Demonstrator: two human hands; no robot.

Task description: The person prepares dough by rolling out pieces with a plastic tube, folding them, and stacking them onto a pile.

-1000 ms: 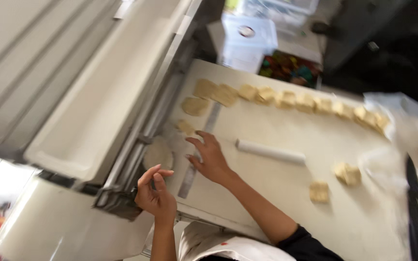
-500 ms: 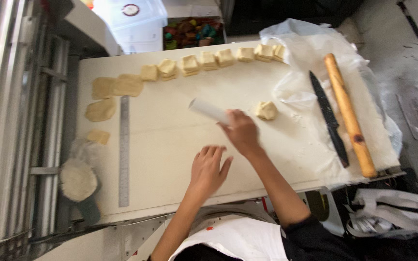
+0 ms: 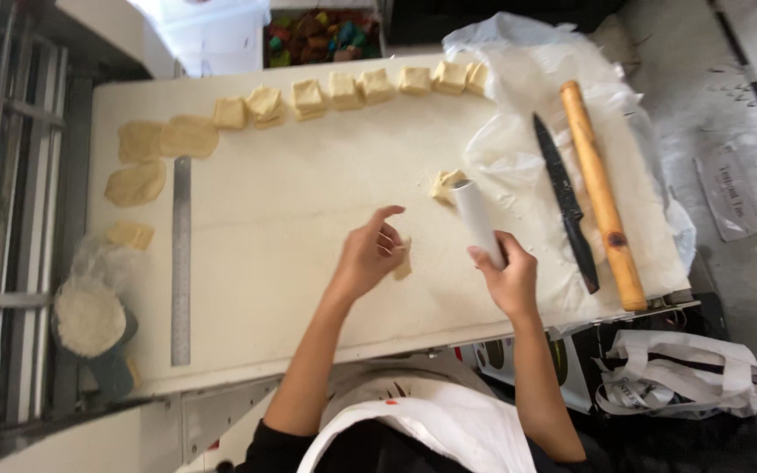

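While the right hand (image 3: pixel 510 280) grips the small white rolling pin (image 3: pixel 477 219), fingers closed round its near end and barrel angled up off the desk (image 3: pixel 291 201), the left hand (image 3: pixel 368 256) pinches a folded dough piece (image 3: pixel 403 261), fingers loosely curled. A second dough piece (image 3: pixel 444 184) lies just beyond the pin's tip.

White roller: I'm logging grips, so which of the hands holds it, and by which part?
The right hand grips the white roller by its near end; its far end is free.
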